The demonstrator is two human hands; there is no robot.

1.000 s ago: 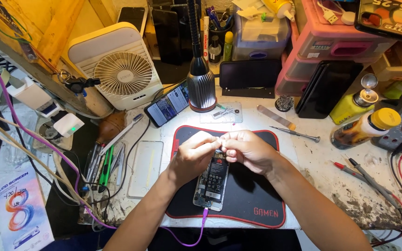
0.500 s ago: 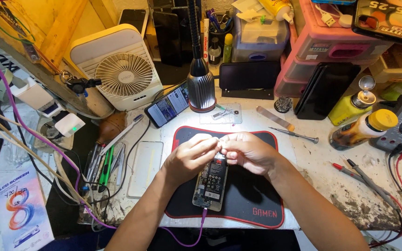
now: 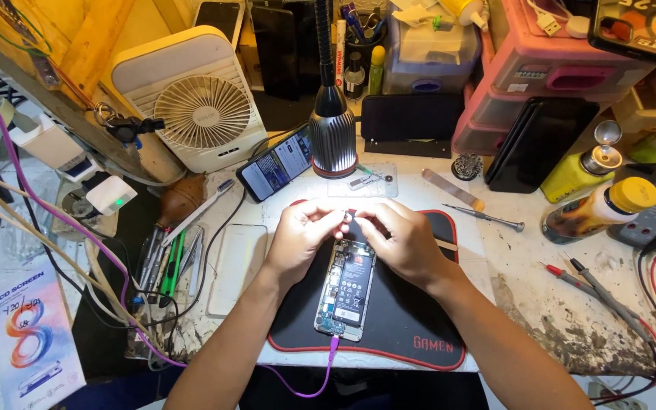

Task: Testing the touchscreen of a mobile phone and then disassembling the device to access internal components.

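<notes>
**Ana:** Pinching, both of them — left hand (image 3: 301,241) and right hand (image 3: 404,241) are meeting fingertip to fingertip just over the top end of the opened smartphone (image 3: 345,288). Fingers are curling in tight, but whatever is sitting between them is too small to make out.

**Bo:** So nothing you can name in either grip?

**Ana:** Nothing I can name. Thumbs and forefingers are pressing close together on both sides, and I cannot tell whether they are holding a part or only touching the phone's upper edge.

**Bo:** How is the phone lying?

**Ana:** Back cover off, insides facing up, long axis running from the person straight away toward the lamp. It's extending from the pinch back toward the person's body, so the fingers are working at its far end. Both hands are about equally near, one on each side of that axis.

**Bo:** And underneath?

**Ana:** It's resting on the black mat with the red border (image 3: 389,334), and a purple cable (image 3: 320,380) is plugging into its near end. Beyond the hands, the desk lamp (image 3: 332,137) is shining down; a second phone with a lit screen (image 3: 276,168) is leaning just left of it. Off to the right, well apart, a screwdriver (image 3: 484,219) is lying on the bench.
</notes>
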